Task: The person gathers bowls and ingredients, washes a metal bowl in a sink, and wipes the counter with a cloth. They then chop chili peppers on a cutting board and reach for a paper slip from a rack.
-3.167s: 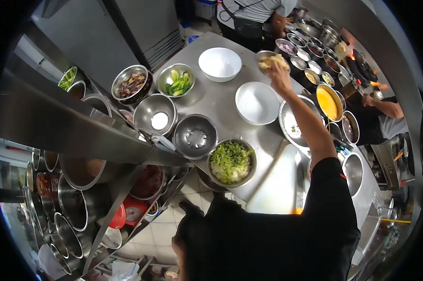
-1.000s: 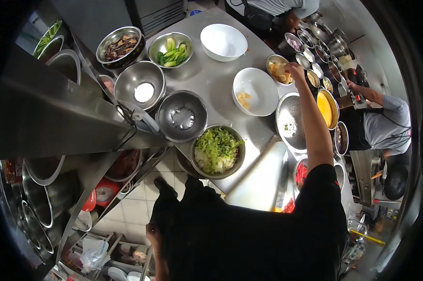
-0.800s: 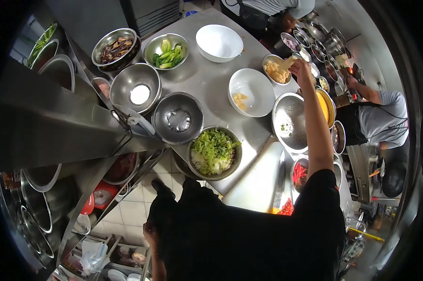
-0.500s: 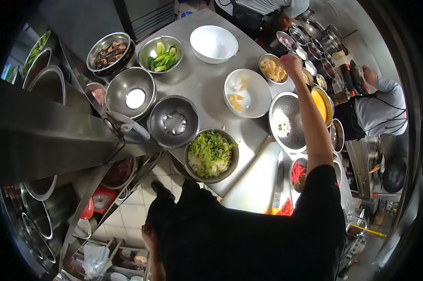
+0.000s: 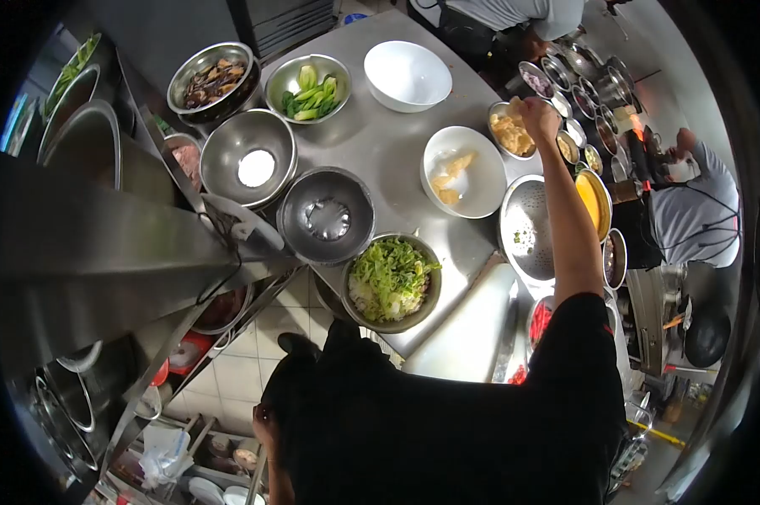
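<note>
My right hand [image 5: 538, 119] reaches over the metal bowl of pale yellow food pieces [image 5: 513, 135], its fingers closed on a piece at the bowl's upper edge. Just to the left stands a white bowl [image 5: 487, 195] with a few similar pieces [image 5: 449, 187] inside. Below my forearm is a perforated metal colander [image 5: 514, 220] with green bits in it. My left hand [image 5: 264, 427] hangs low beside my dark clothing, and its fingers cannot be made out.
Bowls hold leafy greens [image 5: 317, 94], dark brown pieces [image 5: 217, 84] and shredded lettuce [image 5: 392, 273]. An empty white bowl [image 5: 408, 76] stands at the back. A knife lies on the cutting board [image 5: 464, 332]. Two other people work at the right, one near a flame [image 5: 637, 126].
The whole view has shifted slightly. A yellow piece now shows at my right fingertips. In the white bowl, the blurred upper piece now appears distinct and closer to the others.
</note>
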`<state>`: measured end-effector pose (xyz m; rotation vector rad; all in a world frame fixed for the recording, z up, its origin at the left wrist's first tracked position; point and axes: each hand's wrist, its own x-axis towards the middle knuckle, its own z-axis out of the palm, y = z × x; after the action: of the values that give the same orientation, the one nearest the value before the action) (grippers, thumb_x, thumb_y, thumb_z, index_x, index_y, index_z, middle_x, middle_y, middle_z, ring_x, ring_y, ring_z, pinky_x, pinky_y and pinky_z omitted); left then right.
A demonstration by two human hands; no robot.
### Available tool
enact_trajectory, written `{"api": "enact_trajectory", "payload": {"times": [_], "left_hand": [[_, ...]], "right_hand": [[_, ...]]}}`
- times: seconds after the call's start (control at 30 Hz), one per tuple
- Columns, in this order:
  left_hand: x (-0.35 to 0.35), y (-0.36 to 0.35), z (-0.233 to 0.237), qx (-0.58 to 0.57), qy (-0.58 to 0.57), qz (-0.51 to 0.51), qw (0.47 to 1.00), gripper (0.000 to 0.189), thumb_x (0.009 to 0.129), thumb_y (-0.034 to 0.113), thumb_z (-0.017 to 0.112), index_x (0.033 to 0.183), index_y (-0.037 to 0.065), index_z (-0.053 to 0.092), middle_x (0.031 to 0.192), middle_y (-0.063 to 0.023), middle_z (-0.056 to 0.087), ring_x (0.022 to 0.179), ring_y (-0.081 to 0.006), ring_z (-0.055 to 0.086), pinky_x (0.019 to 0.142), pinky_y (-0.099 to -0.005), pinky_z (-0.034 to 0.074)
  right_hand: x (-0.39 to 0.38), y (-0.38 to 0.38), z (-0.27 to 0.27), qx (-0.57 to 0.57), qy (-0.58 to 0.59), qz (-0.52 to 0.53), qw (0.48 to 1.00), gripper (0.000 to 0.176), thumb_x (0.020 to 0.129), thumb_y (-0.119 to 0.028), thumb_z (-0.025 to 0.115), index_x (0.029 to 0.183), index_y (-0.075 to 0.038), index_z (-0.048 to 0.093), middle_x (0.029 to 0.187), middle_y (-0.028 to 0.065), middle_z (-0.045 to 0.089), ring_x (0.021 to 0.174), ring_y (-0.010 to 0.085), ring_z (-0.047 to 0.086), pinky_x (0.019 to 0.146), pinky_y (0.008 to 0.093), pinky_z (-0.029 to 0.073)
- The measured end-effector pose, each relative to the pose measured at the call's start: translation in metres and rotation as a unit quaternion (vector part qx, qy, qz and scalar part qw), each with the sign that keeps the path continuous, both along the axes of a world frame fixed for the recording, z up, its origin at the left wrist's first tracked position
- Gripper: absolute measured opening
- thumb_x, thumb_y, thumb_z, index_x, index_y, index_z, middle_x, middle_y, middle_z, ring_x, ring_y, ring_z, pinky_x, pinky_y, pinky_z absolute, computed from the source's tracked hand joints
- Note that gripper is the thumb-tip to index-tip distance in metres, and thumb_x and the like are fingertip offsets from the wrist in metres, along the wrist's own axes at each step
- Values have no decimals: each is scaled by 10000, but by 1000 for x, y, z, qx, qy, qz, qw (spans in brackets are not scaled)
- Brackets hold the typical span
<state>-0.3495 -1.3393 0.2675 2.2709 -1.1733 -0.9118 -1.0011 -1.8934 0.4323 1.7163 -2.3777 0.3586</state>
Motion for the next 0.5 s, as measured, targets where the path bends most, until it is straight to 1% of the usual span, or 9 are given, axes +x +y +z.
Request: {"api": "enact_trajectory", "payload": {"times": [0.03, 0.1, 0.13, 0.23, 0.27, 0.3, 0.37, 0.4, 0.5], "left_hand": [[0, -2, -2, 6, -12, -3, 1000, 113, 789, 53, 519, 860, 27, 603, 798, -140, 580, 726, -312, 574, 655, -382, 453], [-2, -6, -1, 2, -6, 0, 1000, 109, 787, 52, 518, 853, 23, 599, 795, -144, 576, 718, -312, 568, 650, -383, 450], [-3, -8, 4, 2, -6, 6, 1000, 105, 784, 50, 517, 846, 19, 596, 791, -149, 572, 711, -312, 563, 646, -384, 447], [-8, -19, 15, -27, 5, -8, 1000, 95, 777, 45, 517, 829, 11, 589, 782, -157, 562, 698, -318, 551, 638, -393, 441], [-9, -21, 14, -28, 7, -11, 1000, 95, 777, 45, 517, 829, 11, 589, 782, -157, 562, 698, -318, 551, 638, -393, 441], [-7, -22, 13, -36, 4, -23, 999, 94, 773, 37, 517, 826, 7, 587, 782, -160, 559, 695, -317, 547, 635, -393, 439], [-7, -25, 15, -44, -1, -35, 998, 93, 768, 30, 516, 824, 3, 585, 781, -163, 555, 692, -316, 543, 632, -393, 437], [-7, -27, 17, -45, 2, -44, 998, 102, 767, 20, 514, 831, 4, 591, 789, -164, 558, 702, -314, 548, 638, -390, 441], [-3, -23, 13, -34, 1, -49, 998, 129, 763, 4, 511, 852, 6, 604, 806, -164, 567, 721, -310, 559, 652, -386, 449]], "right_hand": [[-3, 3, 9, -3, 4, -5, 1000, 261, 782, -352, 621, 953, -164, 683, 863, 82, 678, 853, 237, 644, 747, 369, 477], [-8, 9, 21, 40, -183, 109, 976, 247, 831, -308, 594, 959, -115, 680, 829, 73, 673, 802, 176, 639, 726, 303, 480], [-9, 16, 21, 47, -260, 195, 945, 231, 865, -242, 570, 984, -68, 666, 823, 63, 666, 788, 131, 618, 729, 252, 472], [-22, 21, 11, 25, -294, 167, 941, 217, 851, -164, 582, 1021, -47, 650, 868, 58, 668, 809, 139, 620, 757, 252, 472], [-27, 23, 5, 78, -194, 148, 967, 269, 809, -159, 623, 1057, -56, 636, 919, 84, 663, 846, 164, 625, 781, 278, 479], [-39, 23, -8, 123, -91, 172, 973, 350, 733, -196, 682, 1065, -93, 643, 1034, 93, 640, 1030, 208, 573, 878, 331, 447], [-39, 29, -30, 159, 17, 179, 971, 414, 668, -281, 712, 1047, -125, 657, 1153, 79, 592, 1193, 247, 452, 967, 401, 372], [-30, 32, -31, 160, 15, 178, 971, 414, 668, -281, 712, 1047, -125, 657, 1153, 79, 592, 1193, 247, 452, 967, 401, 372], [-9, 40, -32, 176, 64, 95, 978, 430, 645, -354, 698, 1018, -141, 675, 1201, 44, 562, 1248, 259, 379, 990, 441, 323]]}}
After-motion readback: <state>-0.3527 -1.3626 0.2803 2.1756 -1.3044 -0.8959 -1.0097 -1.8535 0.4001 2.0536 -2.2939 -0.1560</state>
